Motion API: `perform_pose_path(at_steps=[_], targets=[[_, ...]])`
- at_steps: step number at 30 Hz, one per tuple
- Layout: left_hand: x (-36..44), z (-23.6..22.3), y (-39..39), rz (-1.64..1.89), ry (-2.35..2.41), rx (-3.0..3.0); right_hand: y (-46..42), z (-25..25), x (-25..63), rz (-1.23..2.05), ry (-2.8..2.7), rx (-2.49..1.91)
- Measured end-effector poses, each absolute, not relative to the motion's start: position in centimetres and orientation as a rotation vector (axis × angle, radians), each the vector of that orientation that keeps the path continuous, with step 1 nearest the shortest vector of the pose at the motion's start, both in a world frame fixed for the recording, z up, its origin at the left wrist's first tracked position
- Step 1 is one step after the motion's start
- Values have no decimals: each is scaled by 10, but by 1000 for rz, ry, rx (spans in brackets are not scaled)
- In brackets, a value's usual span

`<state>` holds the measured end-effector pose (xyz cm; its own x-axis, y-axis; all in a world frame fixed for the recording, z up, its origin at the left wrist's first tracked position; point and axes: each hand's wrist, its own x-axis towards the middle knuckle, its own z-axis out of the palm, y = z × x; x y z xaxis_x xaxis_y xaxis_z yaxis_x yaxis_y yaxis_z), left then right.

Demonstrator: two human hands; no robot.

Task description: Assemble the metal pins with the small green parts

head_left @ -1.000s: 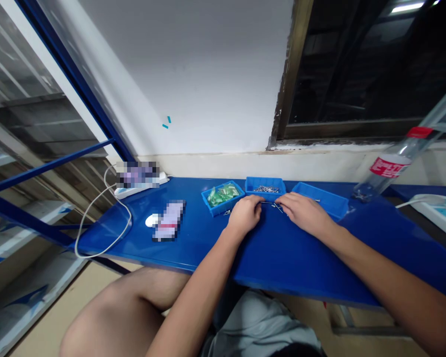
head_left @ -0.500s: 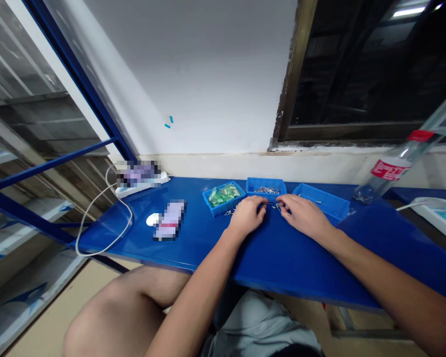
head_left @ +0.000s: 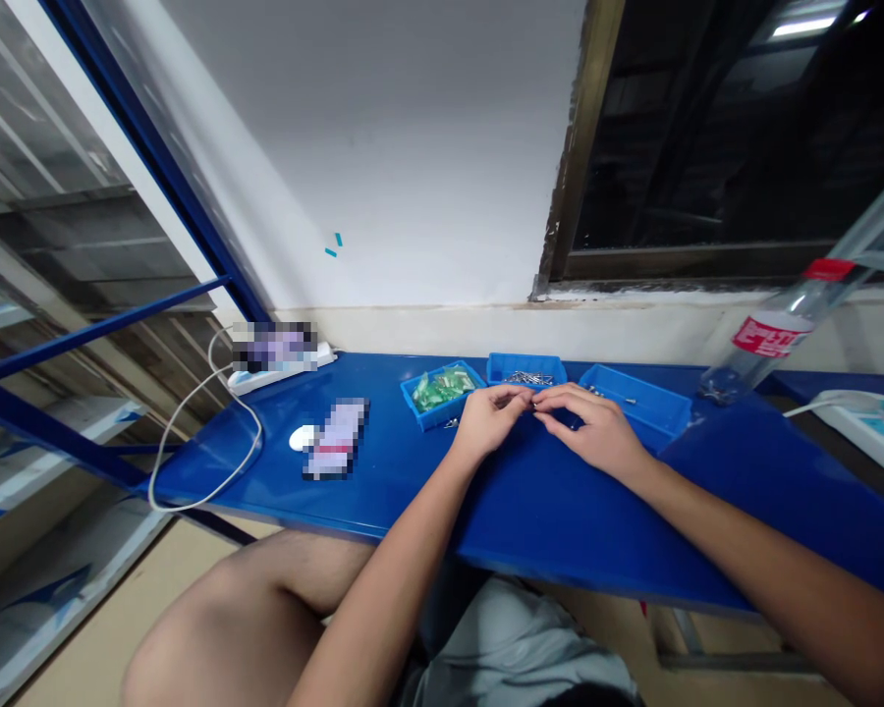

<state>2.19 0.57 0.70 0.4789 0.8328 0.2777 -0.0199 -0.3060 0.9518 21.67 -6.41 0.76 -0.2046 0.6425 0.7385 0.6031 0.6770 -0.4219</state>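
Observation:
My left hand [head_left: 486,420] and my right hand [head_left: 589,422] meet above the blue table [head_left: 530,501]. Their fingertips pinch at a small metal piece [head_left: 534,405], mostly hidden by the fingers. Right behind them stands a blue bin [head_left: 497,371] with many thin silver metal pieces [head_left: 528,378]. To the left, another blue bin [head_left: 425,420] is full of green plastic packets [head_left: 442,389]. Beside my right hand, a longer blue bin [head_left: 667,424] has a few small metal pieces in it. A few loose metal pieces [head_left: 452,423] lie by my left hand.
A blurred-out flat object [head_left: 337,439] and a white round thing [head_left: 303,438] lie on the left. Behind them is a white power strip [head_left: 284,371] with a looping cable [head_left: 260,422]. A plastic bottle [head_left: 770,334] leans at right, near another power strip [head_left: 869,422].
My two hands have come together; their fingertips now meet around a small metal piece. The right hand has moved left and turned slightly. The bins have stayed in place.

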Motion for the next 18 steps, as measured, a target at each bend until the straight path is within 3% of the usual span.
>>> perform_pose_path(at_steps=[7,18], targets=[[23,7,7,1072,687,1521,-60,-5,215,408,-1575,-1193],[19,7,4,1050,689,1905,-59,-6,217,709,-1572,-1260]])
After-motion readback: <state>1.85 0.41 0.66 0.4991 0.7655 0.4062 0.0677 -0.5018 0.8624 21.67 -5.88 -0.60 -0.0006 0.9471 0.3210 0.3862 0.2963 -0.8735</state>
